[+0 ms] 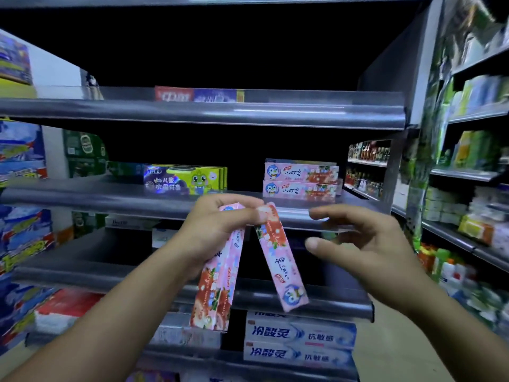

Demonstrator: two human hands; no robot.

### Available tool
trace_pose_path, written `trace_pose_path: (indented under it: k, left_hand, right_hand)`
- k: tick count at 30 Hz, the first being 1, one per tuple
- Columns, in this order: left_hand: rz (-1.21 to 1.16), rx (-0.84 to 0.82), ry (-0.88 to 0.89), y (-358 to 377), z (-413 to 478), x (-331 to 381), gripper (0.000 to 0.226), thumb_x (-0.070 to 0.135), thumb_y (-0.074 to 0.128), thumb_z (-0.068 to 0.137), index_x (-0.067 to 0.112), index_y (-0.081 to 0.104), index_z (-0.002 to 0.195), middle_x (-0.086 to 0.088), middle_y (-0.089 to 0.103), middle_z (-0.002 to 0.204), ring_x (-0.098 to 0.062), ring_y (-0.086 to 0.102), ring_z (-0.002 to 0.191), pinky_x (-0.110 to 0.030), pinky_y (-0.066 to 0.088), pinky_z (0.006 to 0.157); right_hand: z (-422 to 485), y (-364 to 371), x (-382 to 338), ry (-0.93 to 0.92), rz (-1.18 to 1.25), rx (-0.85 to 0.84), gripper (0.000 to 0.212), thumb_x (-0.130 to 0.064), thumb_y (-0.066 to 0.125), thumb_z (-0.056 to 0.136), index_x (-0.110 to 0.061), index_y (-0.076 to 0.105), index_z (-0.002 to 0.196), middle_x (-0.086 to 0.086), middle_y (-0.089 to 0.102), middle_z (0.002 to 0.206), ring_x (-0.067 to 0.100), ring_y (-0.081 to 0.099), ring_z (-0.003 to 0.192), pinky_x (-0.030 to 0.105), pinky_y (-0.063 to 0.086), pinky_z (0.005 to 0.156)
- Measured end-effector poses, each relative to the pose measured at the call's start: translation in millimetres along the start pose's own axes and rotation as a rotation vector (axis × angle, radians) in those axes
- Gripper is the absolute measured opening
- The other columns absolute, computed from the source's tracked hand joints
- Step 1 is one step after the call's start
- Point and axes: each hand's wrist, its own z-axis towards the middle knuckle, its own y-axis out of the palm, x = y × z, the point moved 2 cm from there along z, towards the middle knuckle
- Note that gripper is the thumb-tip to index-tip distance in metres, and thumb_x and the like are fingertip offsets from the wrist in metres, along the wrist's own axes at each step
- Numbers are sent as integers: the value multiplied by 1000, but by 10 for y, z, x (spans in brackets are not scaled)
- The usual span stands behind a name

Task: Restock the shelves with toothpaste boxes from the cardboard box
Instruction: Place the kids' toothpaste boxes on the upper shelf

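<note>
My left hand (pixel 217 224) pinches two pink toothpaste boxes (pixel 217 285) by their tops, hanging before the grey metal shelf (pixel 137 199). My right hand (pixel 366 244) hovers slack beside them, not touching. A matching stacked pair (pixel 300 180) lies on that shelf in a dim shop aisle.

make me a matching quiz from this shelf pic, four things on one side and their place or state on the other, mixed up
Column one:
1. left hand
2. right hand
3. green and yellow boxes
4. blue and white boxes

Column two:
A. stacked two high, below both hands
B. open, holds nothing
C. left of the pink stack, on the same shelf
D. grips two pink toothpaste boxes that hang down

Pairs: 1-D, 2-B, 3-C, 4-A
</note>
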Motion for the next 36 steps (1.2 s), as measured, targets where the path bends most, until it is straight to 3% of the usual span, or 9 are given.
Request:
trace_pose_path:
  k: [5, 9, 12, 15, 18, 23, 29, 33, 36]
  left_hand:
    - [85, -85, 95, 140, 83, 176, 28, 14, 89, 66, 12, 72, 88, -4, 75, 80, -14, 72, 70, -20, 53, 62]
    - [27, -78, 75, 182, 110, 184, 24, 13, 90, 71, 9, 74, 89, -8, 79, 88, -16, 75, 77, -20, 55, 66]
    - [126, 18, 22, 92, 56, 156, 40, 39, 92, 60, 16, 76, 89, 2, 79, 91, -8, 73, 82, -22, 49, 73]
    - [171, 83, -72, -12, -19, 4, 37, 47, 85, 64, 19, 78, 85, -2, 79, 90, -23, 73, 90, -33, 44, 79]
    - [149, 103, -140, 27, -74, -104, 22, 39, 83, 76, 19, 81, 85, 0, 80, 89, -22, 75, 87, -28, 47, 75]
    - [28, 11, -150, 217, -64, -61, 13, 27, 74, 87, 22, 82, 96, -3, 81, 95, -23, 77, 85, -14, 52, 59]
    - [24, 164, 28, 230, 189, 202, 14, 11, 76, 86, 15, 82, 99, -1, 81, 98, -17, 76, 97, -28, 53, 89]
    - [117, 214, 43, 230, 481, 436, 6, 12, 77, 84, 14, 82, 83, -1, 80, 85, -11, 73, 75, -11, 51, 62]
    - [228, 232, -72, 234, 686, 484, 14, 23, 80, 83, 9, 81, 84, -8, 78, 83, -24, 65, 69, -22, 46, 60]
  right_hand:
    - [351, 167, -124, 48, 67, -159, 62, -10, 85, 77, -28, 63, 132, 7, 67, 108, 27, 60, 68, 36, 59, 70]
    - [437, 161, -34, 46, 179, -143, 38, 0, 83, 77, -13, 75, 111, 11, 77, 100, 49, 69, 77, 39, 62, 69]
    - [415, 23, 102, 71, 251, 86, 33, 2, 85, 72, -7, 74, 102, 11, 78, 90, 37, 75, 74, 28, 59, 60]
    - [402, -117, 218, 77, 409, 290, 35, -4, 83, 65, -1, 73, 99, 17, 77, 86, 24, 72, 63, 24, 55, 52]
    - [386, -173, 301, 94, 545, 417, 31, -10, 80, 64, -2, 72, 93, 25, 73, 87, 28, 65, 62, 23, 53, 50]
    - [363, -137, 372, 96, 676, 487, 23, -5, 77, 69, -6, 66, 89, 9, 75, 79, 20, 70, 65, 24, 58, 57]
    - [491, -283, 380, 62, 154, 528, 15, -14, 84, 81, -18, 74, 90, 9, 77, 80, 22, 75, 76, 37, 61, 65]
    - [741, -423, 408, 9, -104, 524, 27, -22, 89, 76, -24, 69, 95, -3, 70, 80, 7, 64, 70, 25, 57, 66]
    - [907, -447, 476, 32, -246, 489, 27, -28, 88, 77, -34, 69, 95, -12, 66, 75, 5, 65, 68, 27, 56, 65]
